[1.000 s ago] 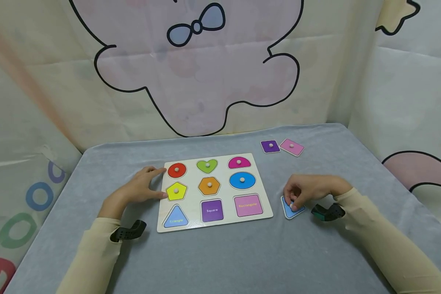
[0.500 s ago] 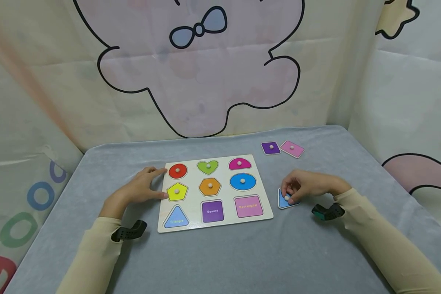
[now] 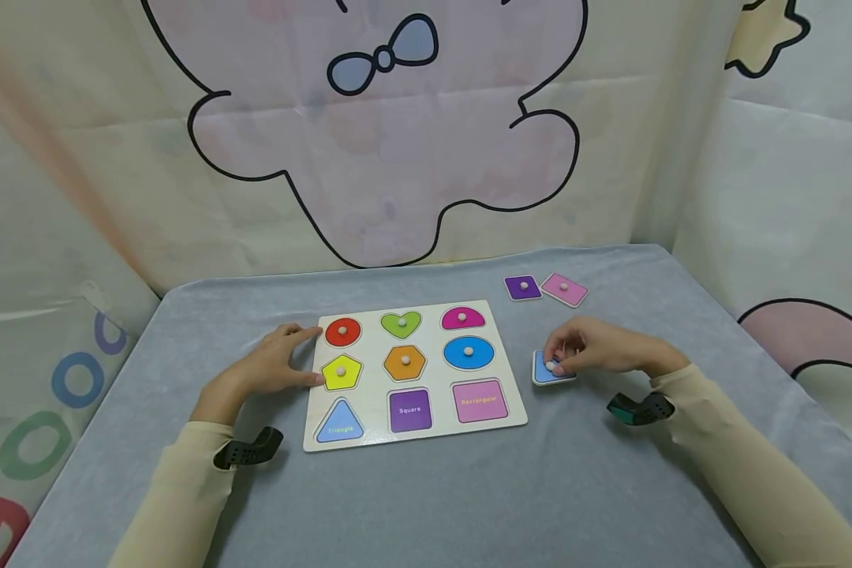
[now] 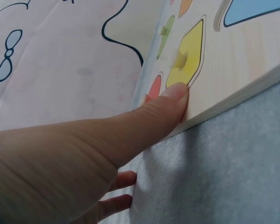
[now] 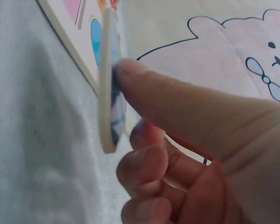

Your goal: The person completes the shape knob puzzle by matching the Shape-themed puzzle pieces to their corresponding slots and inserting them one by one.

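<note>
A pale wooden shape-puzzle board [image 3: 369, 439] lies on the table. My left hand [image 3: 271, 363] rests at its left edge, the thumb [image 4: 151, 114] on top by the yellow pentagon [image 4: 191, 51] and the index finger near the red circle [image 3: 342, 331]. Just right of the board, my right hand [image 3: 596, 347] pinches a blue knobbed puzzle piece [image 3: 543, 371] by its knob. In the right wrist view the piece shows edge-on and seems raised off the cloth; its full outline is partly hidden by my fingers. The triangle [image 3: 341, 422], square [image 3: 409, 410] and rectangle [image 3: 479, 400] recesses show printed words.
A purple square piece [image 3: 518, 292] and a pink rectangle piece [image 3: 571, 294] lie behind my right hand, near the table's back edge. Grey-blue cloth [image 3: 426, 505] covers the table. A printed curtain [image 3: 397, 158] hangs behind it.
My right hand has moved away from me and slightly left, taking the blue puzzle piece along. The left hand stays at the board's edge.
</note>
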Demonstrator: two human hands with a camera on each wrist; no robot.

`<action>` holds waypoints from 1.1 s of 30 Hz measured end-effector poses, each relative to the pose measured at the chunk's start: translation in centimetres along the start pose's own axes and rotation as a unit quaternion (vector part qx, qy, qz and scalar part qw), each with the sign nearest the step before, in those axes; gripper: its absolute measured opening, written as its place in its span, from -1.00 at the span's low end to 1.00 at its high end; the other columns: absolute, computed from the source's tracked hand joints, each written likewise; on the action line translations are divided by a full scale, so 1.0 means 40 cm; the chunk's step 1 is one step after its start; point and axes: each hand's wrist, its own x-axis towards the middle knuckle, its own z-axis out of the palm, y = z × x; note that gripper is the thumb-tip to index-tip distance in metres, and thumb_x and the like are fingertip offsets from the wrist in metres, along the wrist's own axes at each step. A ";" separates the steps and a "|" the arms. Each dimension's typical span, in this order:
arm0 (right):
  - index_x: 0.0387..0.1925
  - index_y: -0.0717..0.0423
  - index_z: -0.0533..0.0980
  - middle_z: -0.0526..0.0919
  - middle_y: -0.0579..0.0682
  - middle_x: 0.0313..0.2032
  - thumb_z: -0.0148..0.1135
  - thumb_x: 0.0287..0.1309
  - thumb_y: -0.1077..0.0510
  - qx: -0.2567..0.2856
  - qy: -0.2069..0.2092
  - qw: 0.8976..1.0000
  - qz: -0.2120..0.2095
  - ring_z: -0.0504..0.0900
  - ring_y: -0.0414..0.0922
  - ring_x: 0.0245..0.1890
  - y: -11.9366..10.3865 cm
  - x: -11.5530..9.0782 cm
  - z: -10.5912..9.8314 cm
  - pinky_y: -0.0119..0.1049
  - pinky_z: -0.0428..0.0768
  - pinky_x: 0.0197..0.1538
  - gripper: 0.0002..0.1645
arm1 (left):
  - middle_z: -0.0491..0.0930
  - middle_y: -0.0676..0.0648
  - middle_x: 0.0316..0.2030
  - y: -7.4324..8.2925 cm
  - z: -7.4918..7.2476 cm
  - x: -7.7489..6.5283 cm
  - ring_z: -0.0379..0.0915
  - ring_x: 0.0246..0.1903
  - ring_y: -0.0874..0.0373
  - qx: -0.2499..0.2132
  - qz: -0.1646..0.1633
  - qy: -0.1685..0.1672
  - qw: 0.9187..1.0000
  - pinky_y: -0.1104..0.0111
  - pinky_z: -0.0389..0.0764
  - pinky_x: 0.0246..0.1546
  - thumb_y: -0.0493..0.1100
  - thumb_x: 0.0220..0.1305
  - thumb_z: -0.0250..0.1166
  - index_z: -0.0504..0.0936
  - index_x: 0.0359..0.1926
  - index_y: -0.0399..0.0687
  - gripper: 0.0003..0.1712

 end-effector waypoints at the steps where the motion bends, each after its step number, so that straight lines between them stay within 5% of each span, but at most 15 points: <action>1: -0.23 0.09 0.68 0.53 -0.08 -0.48 0.40 0.22 0.17 0.001 0.006 1.000 -0.003 0.48 -0.22 -0.44 -0.004 0.000 -0.001 -0.44 0.46 -0.38 -0.90 | 0.18 -0.44 0.43 -0.001 0.000 -0.001 0.16 0.36 -0.38 0.001 0.001 0.000 1.000 -0.34 0.36 0.29 0.24 0.07 0.51 0.22 0.54 -0.06 0.13; 12: -0.21 0.11 0.63 0.61 -0.03 -0.39 0.40 0.23 0.16 -0.014 0.052 0.999 -0.002 0.54 -0.18 -0.39 -0.041 0.025 0.003 -0.42 0.56 -0.33 -0.86 | 0.19 -0.42 0.44 -0.004 0.007 -0.004 0.16 0.37 -0.36 -0.002 -0.003 0.007 1.000 -0.33 0.36 0.30 0.24 0.08 0.51 0.22 0.54 -0.03 0.12; 33: -0.24 0.06 0.66 0.62 -0.06 -0.39 0.45 0.19 0.12 -0.054 0.076 0.994 -0.048 0.55 -0.10 -0.31 -0.140 0.191 0.075 -0.35 0.60 -0.22 -0.85 | 0.20 -0.42 0.43 -0.001 0.008 -0.003 0.16 0.38 -0.35 -0.001 -0.006 0.009 1.000 -0.31 0.32 0.35 0.19 0.10 0.51 0.22 0.54 -0.04 0.09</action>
